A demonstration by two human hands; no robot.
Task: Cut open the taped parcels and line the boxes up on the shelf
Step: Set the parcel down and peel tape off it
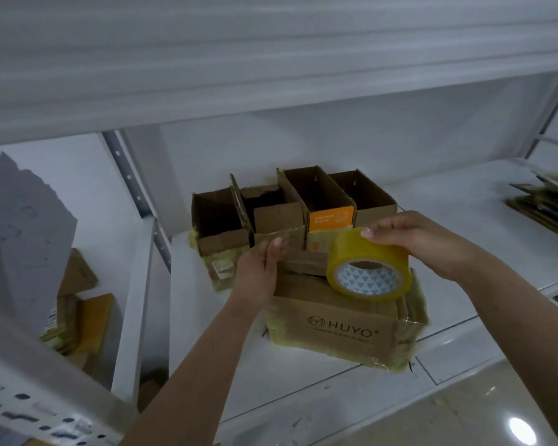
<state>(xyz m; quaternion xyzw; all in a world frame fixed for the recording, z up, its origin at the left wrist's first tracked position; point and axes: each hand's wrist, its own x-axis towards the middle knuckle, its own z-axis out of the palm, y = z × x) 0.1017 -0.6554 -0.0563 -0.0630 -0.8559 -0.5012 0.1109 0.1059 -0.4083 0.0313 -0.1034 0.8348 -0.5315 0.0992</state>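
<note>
**Tape roll on the HUYO box**

My right hand (422, 239) grips the yellow tape roll (368, 263) on top of the HUYO box (335, 329) near the shelf's (464, 220) front edge. My left hand (260, 272), fingers straight, presses its flap. Four open boxes (290, 210) line up behind, insides too dark to tell.

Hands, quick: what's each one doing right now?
Left hand: open, straight fingers pressing on the box flap.
Right hand: holding the tape roll from above.
</note>
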